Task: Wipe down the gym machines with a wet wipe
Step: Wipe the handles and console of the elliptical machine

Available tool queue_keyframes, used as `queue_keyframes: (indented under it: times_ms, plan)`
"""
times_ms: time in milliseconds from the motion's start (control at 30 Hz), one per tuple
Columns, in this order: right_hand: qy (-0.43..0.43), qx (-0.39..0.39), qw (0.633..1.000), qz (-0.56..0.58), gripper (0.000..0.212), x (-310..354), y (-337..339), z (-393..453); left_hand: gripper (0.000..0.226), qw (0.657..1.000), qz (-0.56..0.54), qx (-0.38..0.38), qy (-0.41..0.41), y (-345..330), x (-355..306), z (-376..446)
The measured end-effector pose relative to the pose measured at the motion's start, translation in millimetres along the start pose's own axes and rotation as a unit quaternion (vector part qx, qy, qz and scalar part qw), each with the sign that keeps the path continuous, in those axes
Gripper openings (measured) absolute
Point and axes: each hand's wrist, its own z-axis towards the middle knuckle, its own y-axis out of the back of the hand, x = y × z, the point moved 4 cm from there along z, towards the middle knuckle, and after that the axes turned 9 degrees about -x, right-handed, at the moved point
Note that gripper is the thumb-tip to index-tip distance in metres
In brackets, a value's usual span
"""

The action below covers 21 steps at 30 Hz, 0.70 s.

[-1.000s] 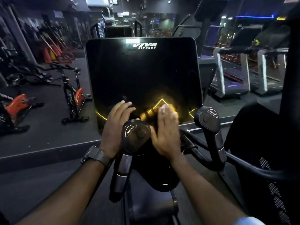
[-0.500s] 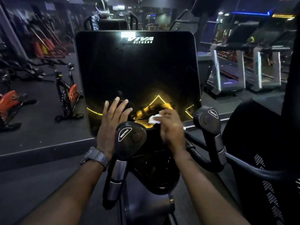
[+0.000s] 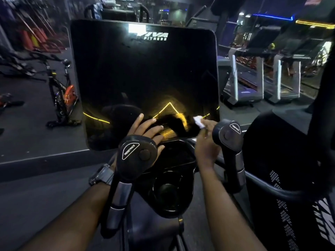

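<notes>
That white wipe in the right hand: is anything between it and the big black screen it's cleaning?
Nothing visible. The wet wipe, pinched in the right hand, sits at the screen's lower right corner. The right handle knob is beside it, not between.

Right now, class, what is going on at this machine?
A person is cleaning a gym machine's dark console screen. The right hand pinches a white wet wipe in its fingers at the screen's lower right corner, beside the right resistance handle. The left hand lies flat and open on the lower screen, behind the left resistance handle. A wristwatch sits on the left wrist.
</notes>
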Motion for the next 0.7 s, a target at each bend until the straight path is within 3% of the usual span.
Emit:
queue_keyframes:
  times_ms: [67,100,200,267,333,400,467,567,633,700]
  plan:
    - [-0.069,0.033,0.990,0.115,0.026,-7.2,-5.6,-10.3,0.022,1.000,-0.001,0.000,0.003,-2.4,7.9,-1.2]
    - [-0.078,0.035,0.989,0.121,0.024,-14.1,-6.0,-14.7,0.021,1.000,-0.006,-0.001,0.014,-3.5,12.0,-2.8]
    - [-0.064,0.062,0.988,0.130,0.043,-4.0,13.2,-6.2,0.023,1.000,-0.011,0.005,0.015,-3.6,12.5,-5.2]
    - [-0.064,0.047,0.997,-0.002,0.048,-3.2,23.7,3.5,0.027,1.000,-0.006,-0.012,0.017,1.6,14.6,-3.9]
    - [-0.110,0.071,0.991,-0.030,0.046,-5.6,19.0,4.9,0.030,0.999,-0.010,-0.007,0.034,5.0,17.0,-5.8]
    - [-0.072,0.000,0.997,0.042,0.044,-2.3,5.6,-1.5,0.032,0.998,-0.004,-0.010,0.056,9.2,19.5,-7.7]
    - [0.048,0.026,0.994,0.092,0.034,22.9,-8.7,-24.7,0.032,0.996,-0.002,-0.026,0.085,15.1,24.3,-9.8]
    - [0.212,0.124,0.960,0.136,0.038,47.8,-10.0,-48.3,0.030,0.992,-0.001,-0.055,0.115,29.2,32.3,-12.2]
    - [0.197,0.089,0.966,0.141,0.036,35.7,-5.0,-40.0,0.028,0.987,-0.010,-0.053,0.154,42.0,34.2,-13.8]
    - [0.086,0.038,0.984,0.153,0.033,13.6,-4.3,-18.5,0.027,0.977,0.003,-0.062,0.204,56.7,35.9,-18.7]
